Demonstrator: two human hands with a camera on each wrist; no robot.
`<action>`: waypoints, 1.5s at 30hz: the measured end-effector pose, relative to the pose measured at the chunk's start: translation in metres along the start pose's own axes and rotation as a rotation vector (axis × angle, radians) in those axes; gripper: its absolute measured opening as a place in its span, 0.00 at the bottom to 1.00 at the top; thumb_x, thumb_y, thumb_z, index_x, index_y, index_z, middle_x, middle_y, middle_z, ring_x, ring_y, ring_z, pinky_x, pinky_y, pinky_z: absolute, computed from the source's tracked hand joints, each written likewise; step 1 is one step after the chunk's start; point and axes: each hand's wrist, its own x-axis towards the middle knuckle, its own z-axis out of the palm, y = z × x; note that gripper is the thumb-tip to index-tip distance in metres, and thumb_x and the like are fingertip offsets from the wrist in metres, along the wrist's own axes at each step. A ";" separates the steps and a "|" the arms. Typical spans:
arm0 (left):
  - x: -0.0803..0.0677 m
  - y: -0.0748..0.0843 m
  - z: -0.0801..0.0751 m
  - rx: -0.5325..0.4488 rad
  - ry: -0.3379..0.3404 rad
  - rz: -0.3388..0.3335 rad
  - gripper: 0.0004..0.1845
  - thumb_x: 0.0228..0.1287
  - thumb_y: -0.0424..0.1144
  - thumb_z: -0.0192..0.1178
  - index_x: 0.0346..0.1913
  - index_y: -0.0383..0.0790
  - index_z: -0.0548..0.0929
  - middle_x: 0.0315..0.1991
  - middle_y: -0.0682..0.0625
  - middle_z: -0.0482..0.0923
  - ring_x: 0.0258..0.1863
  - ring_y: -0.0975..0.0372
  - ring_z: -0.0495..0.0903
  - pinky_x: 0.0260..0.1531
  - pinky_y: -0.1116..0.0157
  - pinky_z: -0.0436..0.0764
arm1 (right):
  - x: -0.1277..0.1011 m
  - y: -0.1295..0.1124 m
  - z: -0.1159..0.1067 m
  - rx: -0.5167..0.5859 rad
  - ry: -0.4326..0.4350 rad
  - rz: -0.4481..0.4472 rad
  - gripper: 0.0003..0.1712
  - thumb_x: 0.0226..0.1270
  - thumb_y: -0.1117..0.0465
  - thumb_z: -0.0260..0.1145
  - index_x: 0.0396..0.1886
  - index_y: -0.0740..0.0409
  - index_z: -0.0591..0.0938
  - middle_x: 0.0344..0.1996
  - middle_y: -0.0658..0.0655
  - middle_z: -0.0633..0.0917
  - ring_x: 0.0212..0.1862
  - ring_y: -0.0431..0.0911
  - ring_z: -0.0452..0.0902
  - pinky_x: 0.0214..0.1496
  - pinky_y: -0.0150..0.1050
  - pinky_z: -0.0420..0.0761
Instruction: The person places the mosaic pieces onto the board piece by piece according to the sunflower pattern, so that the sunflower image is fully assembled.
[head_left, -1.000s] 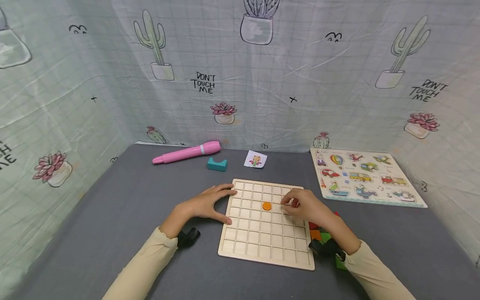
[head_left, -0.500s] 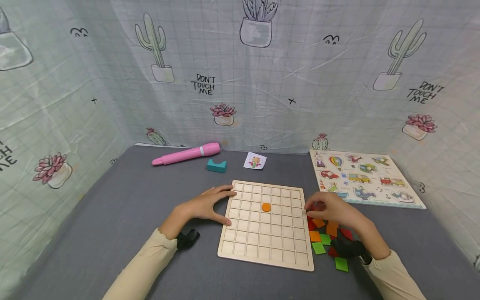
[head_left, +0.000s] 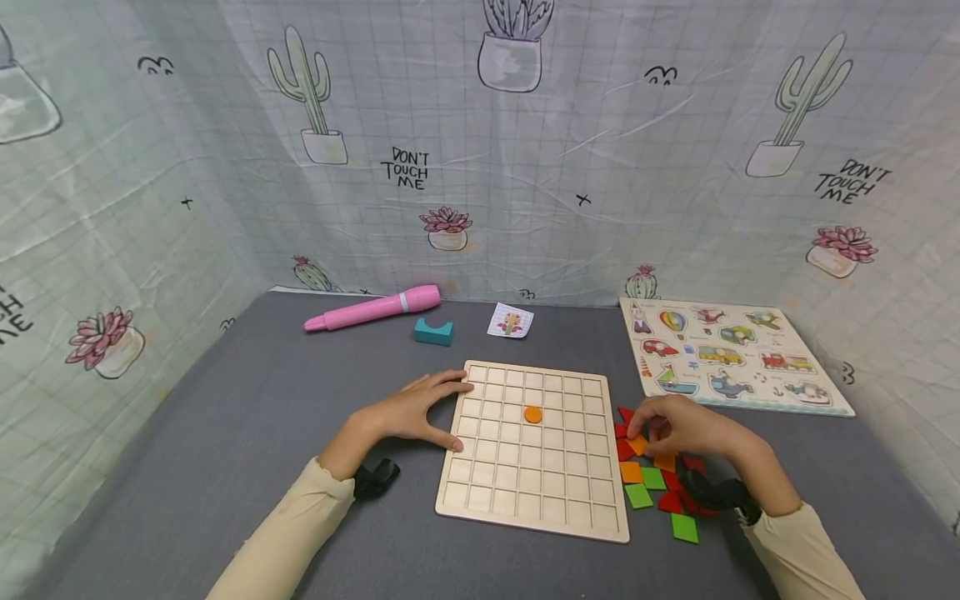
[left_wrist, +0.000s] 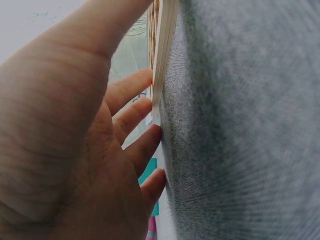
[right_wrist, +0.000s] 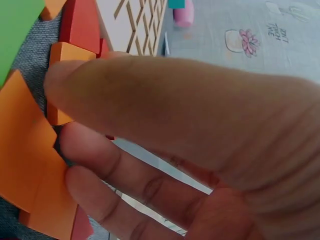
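While the wooden grid board (head_left: 532,450) lies flat at centre frame on the grey bench (head_left: 225,433), it is steadied by the left hand (head_left: 408,412): fingers (left_wrist: 131,90) are straight and spread, w/ tips pressed along the board's left edge and the thumb at its lower left side. Nothing is curled round.

The right hand (head_left: 678,427) is seen lower right of centre, over the heap of coloured tiles (head_left: 660,483) just beside the board's right edge. Its fingers (right_wrist: 95,172) are bent down onto an orange tile (right_wrist: 30,170); contact is plain in the right wrist view, but whether the tile is truly pinched or only touched cannot be told.

Handling, as judged: the tiles look thin, flat, stiff and very light, prob. painted wood or foam, w/ smooth faces. They are likely to slide on the felt-like bench rather than lift, so hold is best taken at opposite edges, or a corner tipped up first. Shapes are squares and triangles, in red, orange and green.

One orange disc (head_left: 533,413) already sits in a cell near the board's middle. The board is pale ply, rigid, w/ shallow square cells.

Upper part of the bench: a pink pen-like tube (head_left: 372,307), a teal block (head_left: 434,331), a small card (head_left: 510,321); at right, a vehicle peg puzzle (head_left: 731,354).
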 end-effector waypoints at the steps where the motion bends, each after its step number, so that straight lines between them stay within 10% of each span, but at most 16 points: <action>1: 0.000 0.000 0.000 0.000 0.001 0.001 0.47 0.52 0.56 0.72 0.73 0.45 0.64 0.76 0.45 0.51 0.74 0.45 0.50 0.72 0.41 0.46 | 0.000 0.001 0.000 0.005 -0.003 -0.004 0.09 0.58 0.72 0.69 0.39 0.63 0.83 0.36 0.55 0.80 0.27 0.37 0.74 0.28 0.33 0.79; 45: 0.000 0.000 0.000 -0.001 0.003 0.012 0.47 0.53 0.56 0.72 0.73 0.44 0.64 0.76 0.44 0.52 0.74 0.46 0.51 0.72 0.42 0.45 | 0.029 -0.005 0.001 -0.080 0.000 -0.102 0.12 0.62 0.65 0.70 0.45 0.62 0.82 0.38 0.54 0.79 0.34 0.37 0.74 0.36 0.33 0.80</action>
